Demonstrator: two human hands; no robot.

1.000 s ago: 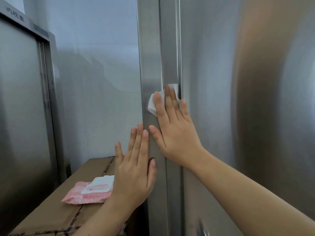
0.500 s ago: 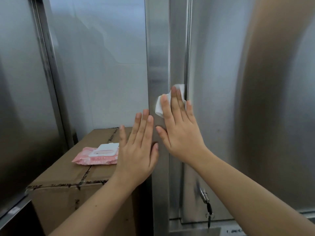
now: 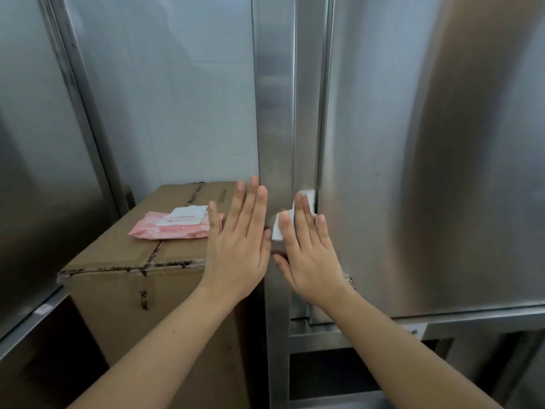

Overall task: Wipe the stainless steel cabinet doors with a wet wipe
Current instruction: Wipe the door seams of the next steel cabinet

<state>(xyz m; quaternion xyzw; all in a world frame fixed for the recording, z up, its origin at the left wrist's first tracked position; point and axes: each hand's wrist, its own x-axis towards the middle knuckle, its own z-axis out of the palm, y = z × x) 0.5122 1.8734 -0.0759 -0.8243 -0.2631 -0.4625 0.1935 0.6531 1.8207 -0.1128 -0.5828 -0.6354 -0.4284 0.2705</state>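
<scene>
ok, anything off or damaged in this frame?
Nothing much. The right hand presses the wet wipe on the steel beside the cabinet door edge; the left hand is held flat alongside. Only oddity: worn tape on the cardboard box under the wipe pack.

support: cardboard box (image 3: 118,278) | on top: pink wipes pack (image 3: 174,228)

Wipes pack (image 3: 176,226) on box (image 3: 124,278), left of cabinet door (image 3: 413,172)

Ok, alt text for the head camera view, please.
A right hand presses a white wet wipe against the edge of a stainless steel cabinet door, the open left hand beside it. A pink wipes pack lies on a cardboard box.
</scene>
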